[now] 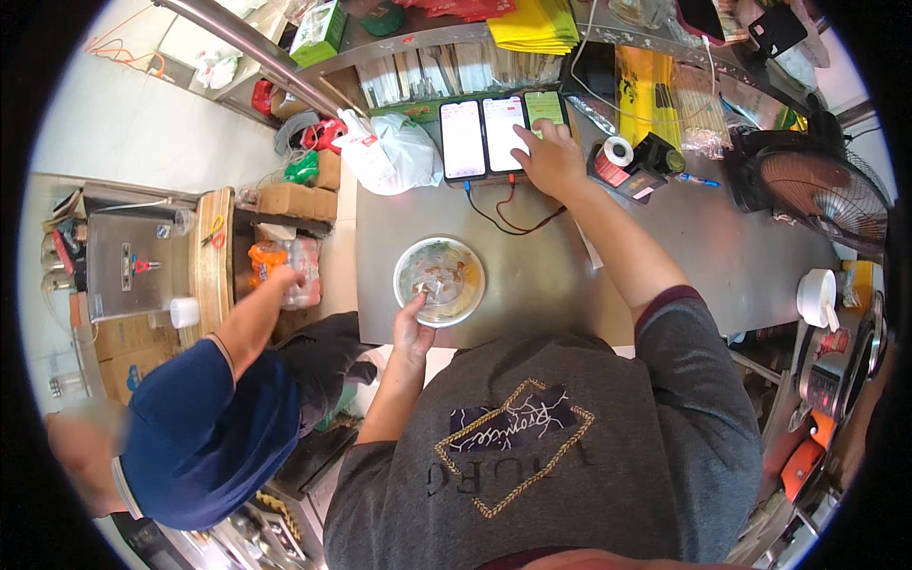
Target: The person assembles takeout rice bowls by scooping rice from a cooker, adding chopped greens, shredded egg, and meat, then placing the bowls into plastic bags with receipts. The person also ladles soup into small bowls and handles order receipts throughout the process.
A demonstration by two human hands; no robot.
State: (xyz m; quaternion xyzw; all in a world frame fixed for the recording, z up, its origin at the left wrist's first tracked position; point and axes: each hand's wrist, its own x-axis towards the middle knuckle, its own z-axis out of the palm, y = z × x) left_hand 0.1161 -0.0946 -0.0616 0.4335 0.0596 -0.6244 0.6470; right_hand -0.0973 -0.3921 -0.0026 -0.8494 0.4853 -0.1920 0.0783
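Note:
My left hand [415, 329] grips the near edge of a round lidded plastic food bowl [449, 274], thumb on top of its clear lid. Food shows through the lid. My right hand [552, 158] is over the middle smartphone [504, 135], fingers spread and holding nothing; whether a fingertip touches the screen I cannot tell. Another lit smartphone [463, 139] lies to the left, and a phone with a green screen [545, 107] sits at the right, partly behind my fingers. Two charging cables [502, 226] run from the phones' lower edges.
A tied white plastic bag [399, 153] stands left of the phones on the steel table [527, 285]. Right of my hand are a paper roll [617, 152], a pen [700, 180] and a black fan [812, 174]. A co-worker [214, 427] in blue reaches toward a shelf at left.

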